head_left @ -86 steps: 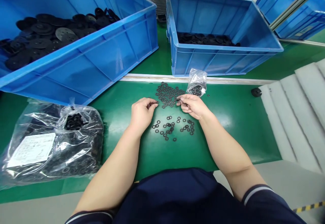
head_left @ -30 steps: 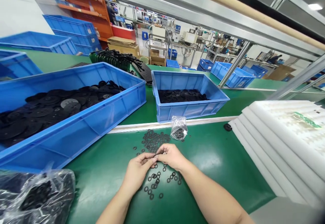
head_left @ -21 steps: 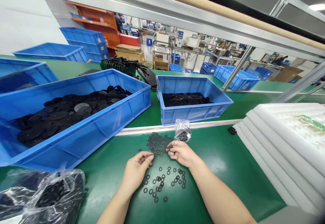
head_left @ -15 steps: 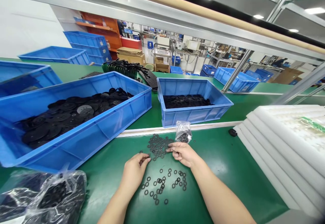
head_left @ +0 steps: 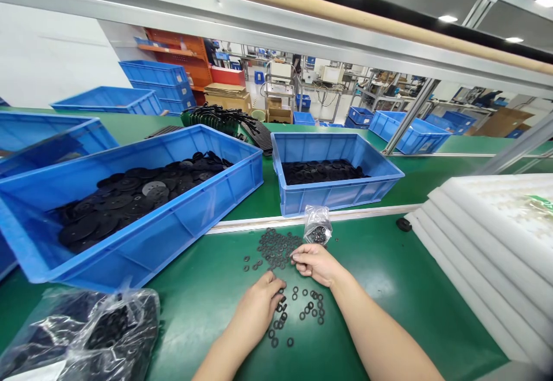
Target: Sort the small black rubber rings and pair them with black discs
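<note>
Small black ring washers (head_left: 276,248) heaped and spread beneath your hands

The washers lie on a green bench mat (head_left: 207,326) at your twelve o'clock: a dense heap on the far side and a loose spread of single rings (head_left: 307,310) nearer you. That split looks like a way to keep rings apart and easy to reach, though this is only a judgement.

Your right hand (head_left: 315,264) reaches the heap's near edge, its fingers loosely curled with the tips among the rings. You cannot tell whether they pinch one. Your left hand (head_left: 257,312) has dropped from the heap's edge to the loose spread, while the right has stayed put. Its fingers bend downward, half closed, and their hold is hidden.

A small clear plastic bag of washers (head_left: 317,225) stands beyond the heap at one o'clock. A large clear plastic bag (head_left: 86,335) lies at eight o'clock, a blue plastic crate (head_left: 129,254) of black discs at ten, and white foam sheets (head_left: 475,254) at three.
</note>
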`<action>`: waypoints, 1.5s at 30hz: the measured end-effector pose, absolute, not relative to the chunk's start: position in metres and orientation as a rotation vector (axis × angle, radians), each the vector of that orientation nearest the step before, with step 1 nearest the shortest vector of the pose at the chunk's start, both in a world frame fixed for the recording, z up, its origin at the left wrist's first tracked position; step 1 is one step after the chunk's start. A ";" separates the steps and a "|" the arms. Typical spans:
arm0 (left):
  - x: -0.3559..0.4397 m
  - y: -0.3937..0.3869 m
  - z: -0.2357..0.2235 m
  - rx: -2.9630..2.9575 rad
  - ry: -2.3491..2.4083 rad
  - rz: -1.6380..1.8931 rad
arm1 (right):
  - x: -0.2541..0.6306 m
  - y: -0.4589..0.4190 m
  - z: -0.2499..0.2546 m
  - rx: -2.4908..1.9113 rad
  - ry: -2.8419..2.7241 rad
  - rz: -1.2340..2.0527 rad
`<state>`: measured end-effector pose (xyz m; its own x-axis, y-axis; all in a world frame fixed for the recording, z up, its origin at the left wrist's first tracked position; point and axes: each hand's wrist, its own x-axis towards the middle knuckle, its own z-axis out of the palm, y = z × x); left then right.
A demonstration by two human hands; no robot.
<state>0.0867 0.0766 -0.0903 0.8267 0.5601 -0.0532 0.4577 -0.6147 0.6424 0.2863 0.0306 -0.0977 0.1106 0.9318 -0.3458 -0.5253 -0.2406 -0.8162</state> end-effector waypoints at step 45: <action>0.097 0.084 -0.096 0.948 0.818 0.581 | 0.246 0.021 -0.091 -1.584 -1.114 1.008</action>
